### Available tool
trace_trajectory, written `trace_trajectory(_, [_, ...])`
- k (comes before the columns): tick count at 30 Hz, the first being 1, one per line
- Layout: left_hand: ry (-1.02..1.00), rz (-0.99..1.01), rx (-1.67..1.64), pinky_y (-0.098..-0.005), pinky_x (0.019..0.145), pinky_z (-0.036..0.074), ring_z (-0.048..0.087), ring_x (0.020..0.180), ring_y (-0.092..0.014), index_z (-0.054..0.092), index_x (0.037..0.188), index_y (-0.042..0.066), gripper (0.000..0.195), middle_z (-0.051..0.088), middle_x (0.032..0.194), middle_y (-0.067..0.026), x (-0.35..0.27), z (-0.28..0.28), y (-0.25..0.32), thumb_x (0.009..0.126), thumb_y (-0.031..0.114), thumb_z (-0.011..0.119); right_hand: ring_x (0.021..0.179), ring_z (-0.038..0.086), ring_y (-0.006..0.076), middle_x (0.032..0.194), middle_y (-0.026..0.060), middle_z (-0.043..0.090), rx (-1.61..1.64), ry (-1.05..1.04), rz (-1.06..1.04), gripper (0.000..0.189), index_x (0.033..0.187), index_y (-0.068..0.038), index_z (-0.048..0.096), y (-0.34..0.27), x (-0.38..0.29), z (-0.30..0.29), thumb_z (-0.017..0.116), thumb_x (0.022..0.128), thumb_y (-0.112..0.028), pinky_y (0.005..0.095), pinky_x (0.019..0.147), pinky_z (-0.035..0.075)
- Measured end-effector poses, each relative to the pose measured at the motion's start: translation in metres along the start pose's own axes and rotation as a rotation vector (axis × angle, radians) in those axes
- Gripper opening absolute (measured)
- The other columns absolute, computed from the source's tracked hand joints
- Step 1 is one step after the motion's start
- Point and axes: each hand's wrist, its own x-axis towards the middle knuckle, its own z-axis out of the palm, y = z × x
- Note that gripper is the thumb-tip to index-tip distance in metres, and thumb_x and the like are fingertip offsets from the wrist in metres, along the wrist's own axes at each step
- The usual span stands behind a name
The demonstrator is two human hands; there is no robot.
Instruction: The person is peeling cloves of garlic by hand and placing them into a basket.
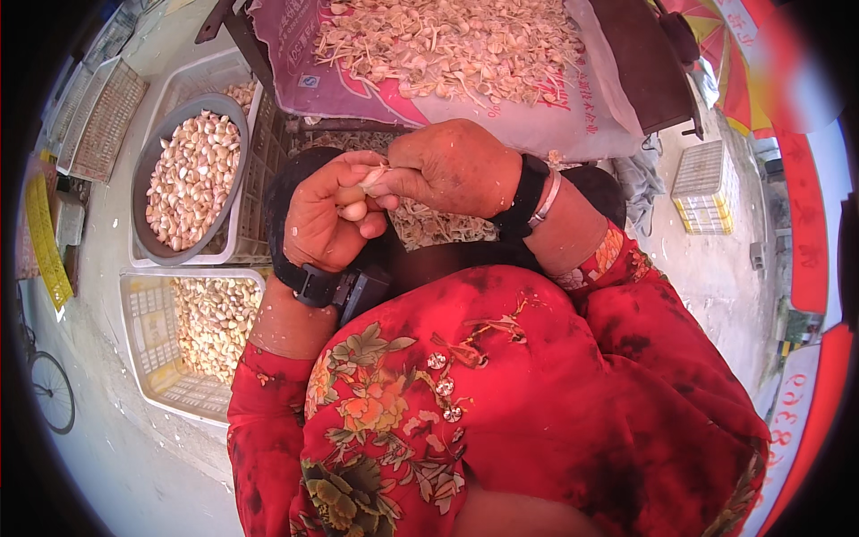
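Note:
My left hand (325, 215) holds several garlic cloves in its curled fingers. Two smooth, pale cloves (353, 205) show between the fingers, below a clove with whitish skin (373, 177) at the fingertips. Reaching across from the right, my right hand (456, 168) pinches that skin between thumb and forefinger, so both hands meet at the clove. Its other fingers are curled out of sight. Beyond the hands, a heap of garlic skins and stalks (449, 50) covers a printed plastic sack (315, 90). More dry skins (443, 221) lie below the hands, between the knees.
At left, a grey basin (139, 208) of unpeeled cloves rests on a plastic crate (258, 228). A second crate (151, 322) beside it contains pale peeled cloves (215, 322). Another crate (704, 188) stands on the ground at right. A dark metal frame (654, 74) flanks the sack.

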Motion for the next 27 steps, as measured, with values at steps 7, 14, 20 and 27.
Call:
trace_trajectory(7, [-0.113, -0.013, -0.015, -0.0276, 0.045, 0.046, 0.062, 0.071, -0.024, 0.056, 0.106, -0.001, 0.024, 0.062, 0.085, -0.0156, 0.004, -0.004, 0.002, 0.083, 0.006, 0.054, 0.064, 0.061, 0.0301, 0.070, 0.0150, 0.061, 0.472, -0.065, 0.066, 0.036, 0.074, -0.004, 0.064, 0.009, -0.002, 0.001, 0.062, 0.088, -0.037, 0.0390, 0.059, 0.047])
trace_trajectory(14, [-0.248, 0.079, -0.136, -0.0267, 0.045, 0.048, 0.054, 0.074, -0.021, 0.059, 0.103, -0.002, 0.022, 0.053, 0.103, -0.0184, -0.009, -0.029, 0.027, 0.082, 0.003, 0.057, 0.066, 0.060, 0.0259, 0.070, 0.0101, 0.059, 0.425, -0.175, 0.109, 0.020, 0.081, -0.001, 0.062, 0.040, -0.018, -0.010, 0.067, 0.086, -0.020, 0.0346, 0.061, 0.047])
trace_trajectory(20, [0.053, 0.325, -0.124, -0.0249, 0.053, 0.050, 0.053, 0.077, -0.020, 0.056, 0.111, -0.003, 0.025, 0.052, 0.107, -0.0174, -0.095, -0.138, 0.071, 0.086, 0.002, 0.056, 0.086, 0.064, 0.0336, 0.085, 0.0133, 0.065, -0.166, -0.163, 0.194, 0.024, 0.099, -0.004, 0.067, 0.103, -0.056, -0.018, 0.067, 0.080, -0.018, 0.0407, 0.077, 0.051])
trace_trajectory(27, [1.244, 0.150, 1.406, -0.0367, 0.082, 0.056, 0.058, 0.084, -0.018, 0.051, 0.111, -0.004, 0.047, 0.059, 0.089, -0.0087, -0.251, -0.321, 0.048, 0.073, 0.008, 0.076, 0.090, 0.064, 0.0335, 0.091, 0.0146, 0.067, -0.132, -0.014, 0.461, 0.021, 0.099, -0.006, 0.068, 0.180, -0.040, -0.036, 0.061, 0.082, -0.017, 0.0405, 0.081, 0.051])
